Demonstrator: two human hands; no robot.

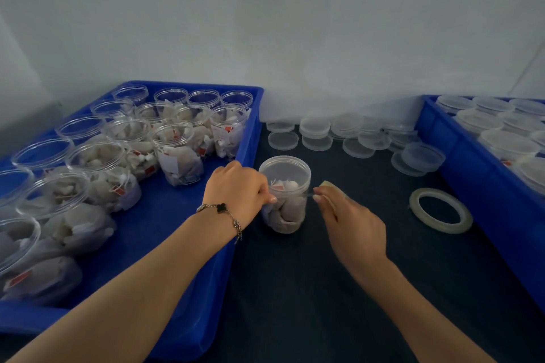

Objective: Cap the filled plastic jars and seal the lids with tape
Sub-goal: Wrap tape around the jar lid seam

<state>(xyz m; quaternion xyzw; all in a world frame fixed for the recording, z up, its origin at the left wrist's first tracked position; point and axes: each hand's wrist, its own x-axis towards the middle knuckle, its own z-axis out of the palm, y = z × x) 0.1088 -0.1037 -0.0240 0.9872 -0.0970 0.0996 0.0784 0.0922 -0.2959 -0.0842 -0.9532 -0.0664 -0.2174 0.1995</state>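
Left hand (239, 188) grips capped jar (284, 194); right hand (351, 215) pinches tape strip (308, 194), fingertips partly hidden.

capped filled jar (284, 194) upright, tape roll (440, 210) flat

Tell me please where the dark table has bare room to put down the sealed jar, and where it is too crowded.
Bare dark table lies in front of the capped jar, between the left blue tray and the right blue tray, nearer than the tape roll. A smaller patch separates jar and roll. By the wall, loose lids crowd the table.
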